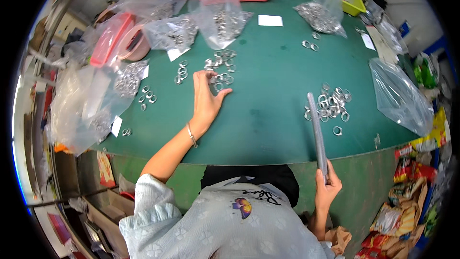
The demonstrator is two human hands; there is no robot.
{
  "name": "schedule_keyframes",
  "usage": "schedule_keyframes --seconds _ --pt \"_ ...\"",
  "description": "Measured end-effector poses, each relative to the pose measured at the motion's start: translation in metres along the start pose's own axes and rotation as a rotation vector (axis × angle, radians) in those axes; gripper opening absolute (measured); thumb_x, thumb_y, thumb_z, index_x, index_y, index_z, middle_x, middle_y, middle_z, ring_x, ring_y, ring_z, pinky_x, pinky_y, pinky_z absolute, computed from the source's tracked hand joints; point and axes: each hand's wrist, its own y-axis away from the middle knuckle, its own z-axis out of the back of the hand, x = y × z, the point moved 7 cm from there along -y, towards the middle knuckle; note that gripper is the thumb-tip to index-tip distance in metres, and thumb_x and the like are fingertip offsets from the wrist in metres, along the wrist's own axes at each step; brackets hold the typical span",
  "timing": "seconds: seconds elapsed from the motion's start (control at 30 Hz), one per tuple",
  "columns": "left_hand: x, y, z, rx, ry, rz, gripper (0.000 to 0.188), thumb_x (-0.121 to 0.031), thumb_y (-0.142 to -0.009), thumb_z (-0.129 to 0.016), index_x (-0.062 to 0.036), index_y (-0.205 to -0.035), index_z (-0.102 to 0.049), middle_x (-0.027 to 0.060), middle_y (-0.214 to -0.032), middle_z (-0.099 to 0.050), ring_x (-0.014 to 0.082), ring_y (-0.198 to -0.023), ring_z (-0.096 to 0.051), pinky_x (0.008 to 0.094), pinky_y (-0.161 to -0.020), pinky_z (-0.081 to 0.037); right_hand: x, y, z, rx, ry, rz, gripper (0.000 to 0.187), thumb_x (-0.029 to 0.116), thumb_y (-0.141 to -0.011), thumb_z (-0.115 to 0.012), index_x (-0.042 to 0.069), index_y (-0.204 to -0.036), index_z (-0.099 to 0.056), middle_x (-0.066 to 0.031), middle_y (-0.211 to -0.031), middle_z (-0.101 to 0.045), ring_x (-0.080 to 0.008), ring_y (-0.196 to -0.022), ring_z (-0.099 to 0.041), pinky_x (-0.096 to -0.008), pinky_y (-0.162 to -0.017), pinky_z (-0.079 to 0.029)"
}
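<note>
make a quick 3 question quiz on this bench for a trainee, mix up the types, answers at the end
1. Multiple choice: what does the right grip hold?
a) a pink tub
b) a long grey rod
c) a white card

2. True or false: the bracelet is worn on the right wrist.

3. Short answer: what kind of things lie on the green table right by the fingertips of the left grip?

Key
1. b
2. False; it is on the left wrist.
3. Silver-coloured rings, in a loose cluster.
</note>
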Motion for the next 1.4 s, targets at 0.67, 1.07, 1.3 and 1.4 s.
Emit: schedule_keyframes --seconds 0.67,1.07,1.3,1.4 --pt "-0.209 0.041 -0.213 0.800 0.150 -0.931 0.037 -0.032 -0.078 -0.061 -0.0132 -0.109 -0.055 0.0083 -0.120 -0.047 0.0322 -0.119 -0.036 0.0490 -0.098 -0.029 -0.026 0.007 0.046 -0.391 -0.458 -0.243 0.034 0.007 -0.086 -0.055 -0.006 -0.117 -0.050 0.0082 -0.057 -0.036 0.0015 -0.043 -0.027 -0.0169 -0.037 -0.016" --pt "-0.213 0.021 -0.177 0.587 0.124 -0.734 0.032 -0.020 -0.079 -0.060 -0.0031 -0.105 -0.056 0.0168 -0.114 -0.048 0.0319 -0.114 -0.040 0.0490 -0.096 -0.030 -0.036 -0.001 0.039 -0.403 -0.556 -0.237 0.035 0.007 -0.087 -0.055 -0.005 -0.119 -0.049 0.0082 -0.058 -0.036 0.0011 -0.043 -0.027 -0.0166 -0.037 -0.017" --pt "-0.232 -0.003 -0.246 0.651 -0.049 -0.715 0.016 -0.011 -0.077 -0.060 0.0004 -0.087 -0.061 0.0138 -0.094 -0.052 0.0289 -0.091 -0.048 0.0383 -0.076 -0.038 -0.030 0.003 0.047 -0.403 -0.467 -0.212 0.037 0.011 -0.088 -0.054 -0.006 -0.120 -0.047 0.0080 -0.055 -0.031 0.0000 -0.042 -0.026 -0.0173 -0.035 -0.016" --pt "-0.232 0.001 -0.234 0.623 0.052 -0.730 0.013 -0.008 -0.076 -0.060 0.0007 -0.085 -0.062 0.0130 -0.087 -0.056 0.0281 -0.083 -0.052 0.0366 -0.073 -0.040 -0.036 0.008 0.051 -0.425 -0.479 -0.237 0.037 0.009 -0.087 -0.055 -0.006 -0.120 -0.047 0.0081 -0.057 -0.033 0.0001 -0.043 -0.027 -0.0169 -0.036 -0.016"
